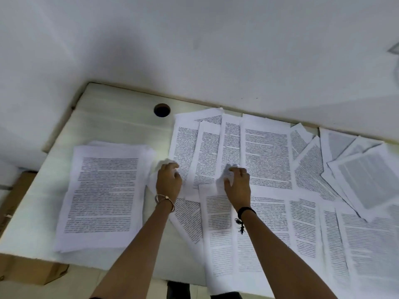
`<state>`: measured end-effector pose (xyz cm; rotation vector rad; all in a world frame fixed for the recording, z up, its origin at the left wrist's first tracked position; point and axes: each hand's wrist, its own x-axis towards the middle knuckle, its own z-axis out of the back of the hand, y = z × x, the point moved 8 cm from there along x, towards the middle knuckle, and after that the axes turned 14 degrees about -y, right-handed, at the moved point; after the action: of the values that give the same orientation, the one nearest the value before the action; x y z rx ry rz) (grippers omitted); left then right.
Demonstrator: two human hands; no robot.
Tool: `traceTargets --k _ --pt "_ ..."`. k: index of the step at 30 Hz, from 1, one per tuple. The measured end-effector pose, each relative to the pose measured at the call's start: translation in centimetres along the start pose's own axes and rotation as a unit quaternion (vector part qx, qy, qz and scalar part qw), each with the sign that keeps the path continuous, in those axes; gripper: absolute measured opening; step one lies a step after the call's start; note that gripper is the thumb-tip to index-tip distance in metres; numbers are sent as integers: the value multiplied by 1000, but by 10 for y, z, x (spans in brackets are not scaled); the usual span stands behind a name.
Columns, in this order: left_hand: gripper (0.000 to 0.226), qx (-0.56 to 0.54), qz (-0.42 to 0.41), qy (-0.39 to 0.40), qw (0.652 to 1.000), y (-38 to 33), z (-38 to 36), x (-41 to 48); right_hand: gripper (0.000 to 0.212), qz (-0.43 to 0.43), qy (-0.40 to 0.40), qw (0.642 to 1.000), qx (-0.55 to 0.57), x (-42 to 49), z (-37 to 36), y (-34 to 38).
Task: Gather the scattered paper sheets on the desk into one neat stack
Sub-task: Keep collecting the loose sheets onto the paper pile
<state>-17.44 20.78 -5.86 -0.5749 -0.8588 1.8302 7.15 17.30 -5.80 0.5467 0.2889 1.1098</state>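
Observation:
A stack of printed sheets [101,195] lies on the left part of the pale desk [116,124]. Several loose printed sheets [267,156] overlap across the desk's middle and right. My left hand [168,181] pinches the lifted lower left corner of a sheet [183,147] just right of the stack. My right hand [237,184] pinches the crumpled lower edge of a narrow strip of a sheet [231,141] near the middle. More sheets [302,229] lie under and beside my right forearm, reaching the near edge.
A round cable hole [162,110] sits in the desk behind the left hand. The white wall [194,50] runs along the desk's far edge. Brown cardboard boxes [28,270] stand at the left, below desk level. Bare desk surface shows around the stack.

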Motion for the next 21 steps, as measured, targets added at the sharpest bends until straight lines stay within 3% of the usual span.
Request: traceTargets --k 7,10,12,17,21 --pt "31 0 -19 93 995 -56 -84 -21 44 -115 -87 989 -24 53 56 -97" --pt "37 56 -12 98 994 -73 -108 -23 62 -204 -112 972 -36 71 80 -148" --pt "43 92 18 72 993 -76 -110 -23 79 -229 -87 968 -54 78 84 -164" --pt "41 117 55 8 992 -75 -112 -20 91 -106 8 991 -85 89 61 -140" --pt "34 -11 115 41 993 -79 -125 -22 75 -61 26 998 -9 80 38 -109"
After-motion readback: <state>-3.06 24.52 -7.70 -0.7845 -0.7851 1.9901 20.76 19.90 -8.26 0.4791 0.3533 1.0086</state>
